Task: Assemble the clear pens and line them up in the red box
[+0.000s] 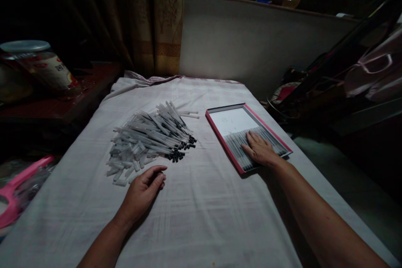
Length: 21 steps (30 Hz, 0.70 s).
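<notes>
A heap of clear plastic pens with black tips (153, 136) lies on a white cloth (201, 201) in the middle of the table. My left hand (145, 190) rests on the cloth just below the heap, fingers loosely curled, nothing in them. My right hand (259, 148) lies flat with fingers stretched over a row of pens packed in a shallow red-edged tray (226, 144). The far half of the tray shows a bare white bottom.
A lidded jar (40, 67) stands on a dark wooden shelf at the left. A pink plastic object (15, 192) lies at the left edge. A curtain (157, 21) hangs behind, and dark bags and clutter (345, 79) fill the right.
</notes>
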### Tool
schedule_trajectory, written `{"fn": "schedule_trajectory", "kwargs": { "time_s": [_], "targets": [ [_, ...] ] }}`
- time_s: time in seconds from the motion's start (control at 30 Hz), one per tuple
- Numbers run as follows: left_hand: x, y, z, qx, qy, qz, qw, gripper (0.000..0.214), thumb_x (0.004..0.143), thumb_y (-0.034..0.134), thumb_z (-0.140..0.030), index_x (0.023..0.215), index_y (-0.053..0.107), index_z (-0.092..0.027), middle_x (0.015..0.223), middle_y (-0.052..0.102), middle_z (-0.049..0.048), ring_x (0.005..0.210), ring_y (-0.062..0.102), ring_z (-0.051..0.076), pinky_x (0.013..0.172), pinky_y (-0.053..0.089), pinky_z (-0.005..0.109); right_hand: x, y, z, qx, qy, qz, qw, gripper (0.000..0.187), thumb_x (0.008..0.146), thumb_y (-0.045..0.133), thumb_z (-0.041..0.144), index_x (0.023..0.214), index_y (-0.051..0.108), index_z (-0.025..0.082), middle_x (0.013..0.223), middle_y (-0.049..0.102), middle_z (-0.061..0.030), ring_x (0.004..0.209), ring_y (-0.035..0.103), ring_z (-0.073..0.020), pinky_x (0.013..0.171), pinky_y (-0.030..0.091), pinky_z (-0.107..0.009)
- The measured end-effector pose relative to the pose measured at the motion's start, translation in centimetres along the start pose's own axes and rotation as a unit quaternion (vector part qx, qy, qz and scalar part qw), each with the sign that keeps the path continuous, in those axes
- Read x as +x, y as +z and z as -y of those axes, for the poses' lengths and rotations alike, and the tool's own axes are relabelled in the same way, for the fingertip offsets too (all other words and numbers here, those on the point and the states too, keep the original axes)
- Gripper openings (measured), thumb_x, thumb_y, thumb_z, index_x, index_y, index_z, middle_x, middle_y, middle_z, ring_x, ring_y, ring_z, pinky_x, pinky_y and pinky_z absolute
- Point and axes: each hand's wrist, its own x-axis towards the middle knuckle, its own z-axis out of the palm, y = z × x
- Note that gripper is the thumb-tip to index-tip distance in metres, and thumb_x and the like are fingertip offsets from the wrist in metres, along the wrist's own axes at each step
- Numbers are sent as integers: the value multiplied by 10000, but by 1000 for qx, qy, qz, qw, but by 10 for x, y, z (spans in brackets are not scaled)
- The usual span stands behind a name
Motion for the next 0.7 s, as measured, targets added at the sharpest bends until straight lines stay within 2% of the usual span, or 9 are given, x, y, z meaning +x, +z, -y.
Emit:
{"fn": "schedule_trajectory", "kwargs": {
  "time_s": [0.17, 0.33, 0.57, 0.63, 0.7],
  "targets": [
    [0, 0, 1, -1, -1, -2, 1000, 414, 791, 600, -484, 1042, 677, -164, 727, 674, 31, 667, 631, 169, 640, 500, 283, 0, 1, -2, 9, 6, -25, 1000, 716, 982, 230, 495, 1564, 211, 77, 1637, 166, -151, 1507, 163, -285, 1192, 197, -508],
    [1, 0, 0, -1, 11, -3, 1000, 391, 786, 614, -474, 1025, 689, -174, 715, 682, 24, 647, 636, 168, 630, 506, 282, 2, 2, -4, 14, 33, -17, 999, 708, 982, 247, 511, 1548, 269, 86, 1625, 219, -160, 1499, 195, -295, 1178, 241, -487],
    [0, 0, 1, -7, 14, -1, 1000, 388, 801, 607, -466, 1040, 690, -172, 706, 665, 17, 649, 630, 164, 625, 502, 276, 11, 4, -8, 26, 22, -66, 997, 689, 987, 258, 488, 1530, 296, 66, 1596, 282, -202, 1475, 262, -314, 1149, 296, -498],
    [-1, 0, 0, -10, 12, -3, 1000, 383, 806, 603, -461, 1042, 688, -172, 708, 657, 14, 649, 623, 162, 626, 499, 275, 12, 7, -7, 30, 19, -63, 997, 677, 986, 277, 479, 1512, 330, 56, 1579, 316, -215, 1461, 296, -314, 1140, 315, -478],
    [-1, 0, 0, -9, 10, -3, 1000, 372, 809, 602, -452, 1041, 688, -175, 706, 651, 11, 648, 619, 161, 630, 497, 277, 12, 7, -5, 36, 20, -86, 995, 653, 978, 316, 474, 1488, 379, 69, 1552, 365, -220, 1442, 331, -328, 1124, 334, -495]
  ]
}}
